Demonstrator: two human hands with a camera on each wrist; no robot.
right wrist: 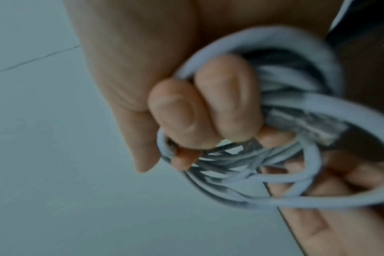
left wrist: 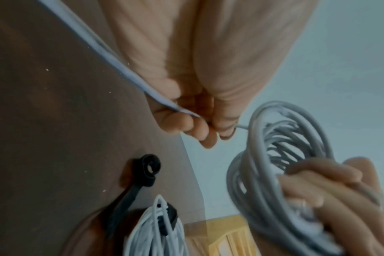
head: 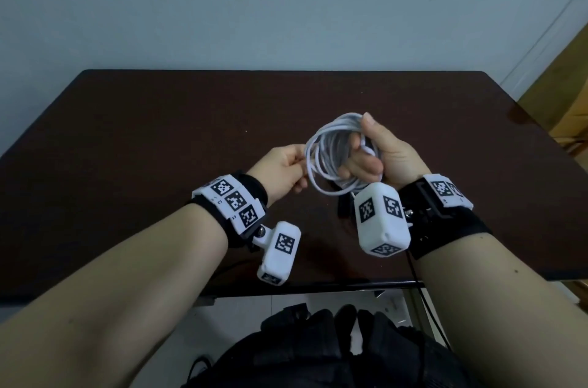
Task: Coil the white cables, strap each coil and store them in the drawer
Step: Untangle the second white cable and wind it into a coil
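Your right hand (head: 378, 158) is fisted around the white cable coil (head: 331, 152), held above the tabletop (head: 159, 133). Left hand (head: 283, 171) pinches the loose tail. It looks light, soft and springy, so loops will likely slip. Keep hold across the whole bundle and strap next to your fingers.

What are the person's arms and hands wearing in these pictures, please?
Both forearms are bare, with no sleeves or gloves. Each wrist carries a black strap: the left wrist band and the right wrist band bear white plates printed with black-and-white square markers. A white boxy camera pod hangs from each, the left pod and the right pod, with the same markers. A thin black cable trails from the right unit.
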